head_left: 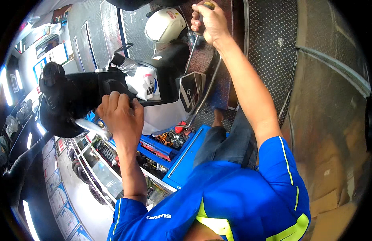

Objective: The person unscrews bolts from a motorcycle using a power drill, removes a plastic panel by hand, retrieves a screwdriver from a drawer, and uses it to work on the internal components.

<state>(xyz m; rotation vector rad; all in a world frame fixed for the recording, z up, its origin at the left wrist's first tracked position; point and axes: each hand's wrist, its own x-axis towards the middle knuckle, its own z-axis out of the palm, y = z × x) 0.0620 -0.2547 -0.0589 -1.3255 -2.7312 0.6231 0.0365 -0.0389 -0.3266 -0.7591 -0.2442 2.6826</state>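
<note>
A motor scooter with black and pale grey body panels (159, 119) stands before me. In my right hand (212, 20), closed at the upper middle, is a long screwdriver (192, 53) with a yellow and dark handle. Its shaft slants down to the upper edge of a dark, light-edged panel (192, 90); whether the tip sits in a screw is too small to tell. My left hand (120, 116) is closed with bent fingers over a black part next to a silver lever (93, 127); what lies under the fingers is hidden. A white plastic bag (145, 83) sits in the scooter's open front pocket.
A white helmet (166, 25) rests beyond the scooter. Below it, a blue tool cabinet (186, 154) has an open drawer of tools and wires. Glass display shelves (107, 174) and several tyres stand at lower left. A patterned metal ramp (270, 52) runs along the right.
</note>
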